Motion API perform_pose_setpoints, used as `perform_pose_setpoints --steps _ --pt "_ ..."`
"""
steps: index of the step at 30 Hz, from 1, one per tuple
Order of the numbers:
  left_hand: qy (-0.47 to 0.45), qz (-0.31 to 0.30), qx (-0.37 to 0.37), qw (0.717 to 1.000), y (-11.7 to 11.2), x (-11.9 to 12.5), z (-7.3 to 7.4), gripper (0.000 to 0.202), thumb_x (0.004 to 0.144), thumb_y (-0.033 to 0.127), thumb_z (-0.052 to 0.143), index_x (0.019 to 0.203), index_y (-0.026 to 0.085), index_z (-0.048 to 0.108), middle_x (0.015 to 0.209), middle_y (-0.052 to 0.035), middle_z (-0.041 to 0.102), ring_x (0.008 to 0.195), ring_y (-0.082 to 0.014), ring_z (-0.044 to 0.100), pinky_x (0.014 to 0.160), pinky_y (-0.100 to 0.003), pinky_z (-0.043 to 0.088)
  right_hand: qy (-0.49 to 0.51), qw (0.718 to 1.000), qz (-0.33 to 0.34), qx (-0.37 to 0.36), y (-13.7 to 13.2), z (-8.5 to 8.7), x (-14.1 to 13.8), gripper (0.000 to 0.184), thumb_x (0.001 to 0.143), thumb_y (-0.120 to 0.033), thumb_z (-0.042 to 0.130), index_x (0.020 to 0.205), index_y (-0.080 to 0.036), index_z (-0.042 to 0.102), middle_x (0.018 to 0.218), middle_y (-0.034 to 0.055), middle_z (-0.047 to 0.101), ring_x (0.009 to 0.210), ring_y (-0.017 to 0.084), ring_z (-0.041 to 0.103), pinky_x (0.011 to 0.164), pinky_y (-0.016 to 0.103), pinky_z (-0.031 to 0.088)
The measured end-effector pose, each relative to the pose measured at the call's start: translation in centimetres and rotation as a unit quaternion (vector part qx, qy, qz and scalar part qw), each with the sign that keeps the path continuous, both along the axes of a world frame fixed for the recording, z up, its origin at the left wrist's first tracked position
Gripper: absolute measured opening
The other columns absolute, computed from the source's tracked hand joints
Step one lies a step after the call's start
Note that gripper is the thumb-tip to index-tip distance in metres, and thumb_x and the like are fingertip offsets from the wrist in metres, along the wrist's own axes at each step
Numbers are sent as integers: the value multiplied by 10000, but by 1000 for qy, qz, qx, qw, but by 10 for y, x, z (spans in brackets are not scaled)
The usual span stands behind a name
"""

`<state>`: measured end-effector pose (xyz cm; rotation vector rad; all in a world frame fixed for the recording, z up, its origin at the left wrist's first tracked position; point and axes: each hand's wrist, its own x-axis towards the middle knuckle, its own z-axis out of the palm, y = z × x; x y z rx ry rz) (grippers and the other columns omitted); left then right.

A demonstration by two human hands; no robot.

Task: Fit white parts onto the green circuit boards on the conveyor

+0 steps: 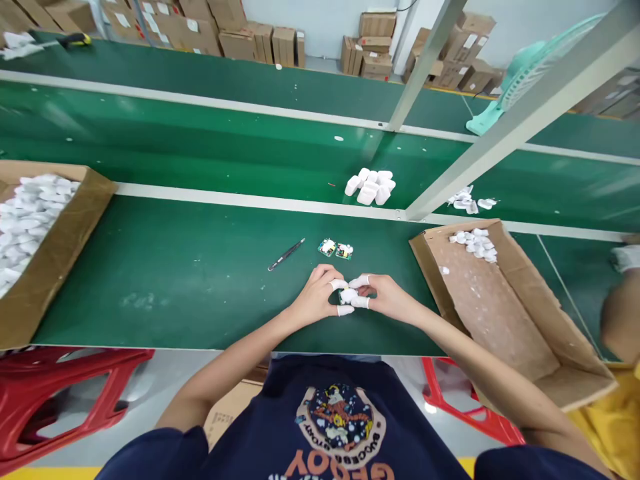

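My left hand [315, 295] and my right hand [386, 297] meet over the green conveyor belt [165, 267], their fingertips in white finger cots. Between them, both pinch a small white-covered item [349, 296], probably a circuit board, partly hidden by my fingers. Just beyond my hands lie two small circuit boards [327, 247] [345, 251] with white pieces on them. A pair of dark tweezers [287, 254] rests to their left.
A cardboard box [493, 307] with white pieces stands to the right, and another [70, 247] full of them to the left. White piles [370, 187] lie on the farther belt. A co-worker's arm [620, 313] enters at right, near a metal frame post [505, 113].
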<state>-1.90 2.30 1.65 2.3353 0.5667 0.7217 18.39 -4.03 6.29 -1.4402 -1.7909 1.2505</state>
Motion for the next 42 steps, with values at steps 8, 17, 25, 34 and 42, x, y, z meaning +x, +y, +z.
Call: perform_pose_setpoints --steps 8,17,25,34,42 --pt "28 -7 47 998 -7 3 0 342 791 421 688 1009 181 582 1030 -83 619 1069 -263 440 915 -425 380 -65 993 -74 65 -16 -15 -15 196 815 -322 652 929 -163 632 839 50 651 700 168 626 684 329 548" --pt "15 -6 -4 1000 -3 2 0 406 778 442 711 1060 185 572 1080 -94 576 1110 -267 419 960 -430 395 -36 982 -112 145 -30 -27 -18 388 839 -306 647 1207 -251 536 1185 83 563 1050 231 601 895 411 524" --pt "0 -52 -99 994 1 8 -14 450 701 461 772 1007 173 612 1013 -81 571 1083 -254 417 937 -403 431 9 979 -119 167 -31 -49 -10 182 855 -315 649 1018 -250 598 1028 51 601 961 217 608 842 400 514" --pt "17 -143 -188 972 3 9 -9 358 705 391 782 983 200 661 1030 -62 583 1102 -241 431 963 -369 418 -9 992 18 121 -35 -39 3 404 825 -281 651 1200 -280 502 1228 93 452 1130 251 523 950 434 483" --pt "7 -146 -146 978 -1 8 -24 374 646 528 780 832 219 684 941 -60 631 1059 -264 487 962 -393 424 -85 984 76 135 -44 -39 -2 558 779 -223 623 1290 -344 434 1264 106 449 1146 302 559 941 511 527"
